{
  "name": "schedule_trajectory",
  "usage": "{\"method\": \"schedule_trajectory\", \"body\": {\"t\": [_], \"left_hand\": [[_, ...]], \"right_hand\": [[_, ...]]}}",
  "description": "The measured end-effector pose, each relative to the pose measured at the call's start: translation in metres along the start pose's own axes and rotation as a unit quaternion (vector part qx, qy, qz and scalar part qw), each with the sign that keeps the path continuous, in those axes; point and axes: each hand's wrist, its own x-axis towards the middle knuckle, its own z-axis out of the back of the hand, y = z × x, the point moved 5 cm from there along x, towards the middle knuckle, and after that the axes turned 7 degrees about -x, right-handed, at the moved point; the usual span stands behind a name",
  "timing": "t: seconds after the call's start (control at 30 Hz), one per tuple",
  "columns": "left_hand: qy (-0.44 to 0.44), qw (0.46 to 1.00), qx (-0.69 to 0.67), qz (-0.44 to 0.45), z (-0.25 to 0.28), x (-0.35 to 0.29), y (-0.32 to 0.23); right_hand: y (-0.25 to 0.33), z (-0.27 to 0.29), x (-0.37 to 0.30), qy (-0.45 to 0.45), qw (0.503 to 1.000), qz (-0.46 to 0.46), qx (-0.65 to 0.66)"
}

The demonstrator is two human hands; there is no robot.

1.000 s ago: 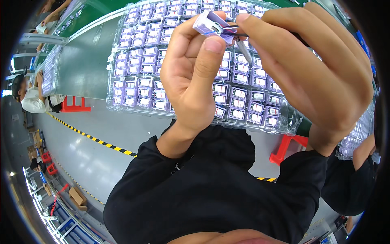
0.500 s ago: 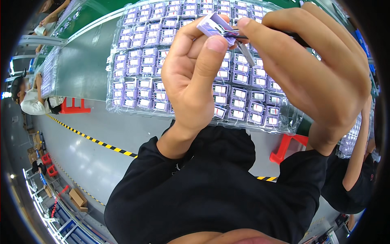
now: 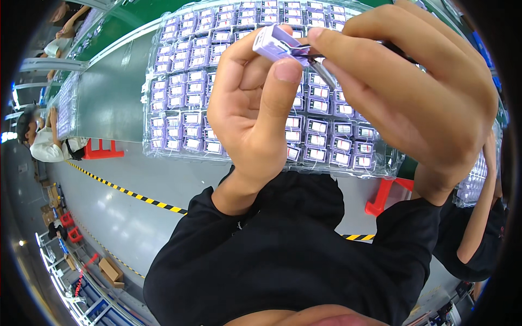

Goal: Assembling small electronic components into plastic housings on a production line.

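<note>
My left hand (image 3: 253,111) pinches a small purple plastic housing (image 3: 267,45) between thumb and fingers, its open side tilted toward me. Thin wires show inside the housing. From its right end a flat silvery piece (image 3: 325,75) hangs out at a slant. My right hand (image 3: 418,98) is closed round a thin black tool (image 3: 311,55), perhaps tweezers, whose tip reaches the right end of the housing. Most of the tool is hidden by my fingers. Below both hands, clear plastic trays (image 3: 217,157) hold many similar purple housings with white-faced parts inside.
The trays lie on a green-topped bench (image 3: 111,92). A red stool (image 3: 380,195) stands under the bench at right, another red stool (image 3: 103,149) at left. Close on my right is a co-worker's arm (image 3: 478,217); a person in white (image 3: 46,144) works at far left. Yellow-black tape (image 3: 128,191) crosses the floor.
Both hands have shifted slightly left, and the housing has moved left and a little down with them. The tool tip stays at the housing's right end.
</note>
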Motion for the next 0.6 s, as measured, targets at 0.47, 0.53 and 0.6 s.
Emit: {"method": "schedule_trajectory", "body": {"t": [0.47, 0.53, 0.6], "left_hand": [[-0.008, 0.999, -0.021, 0.049, 0.008, -0.003, -0.002], [-0.026, 0.998, -0.03, 0.054, 0.005, -0.003, -0.003], [-0.021, 0.997, -0.06, 0.053, 0.002, -0.003, -0.005]], "right_hand": [[0.015, 0.036, 0.014, -0.021, 0.996, -0.023, -0.079], [0.019, 0.042, 0.017, -0.027, 0.996, -0.023, -0.087], [0.024, 0.048, 0.021, -0.031, 0.994, -0.022, -0.098]]}}
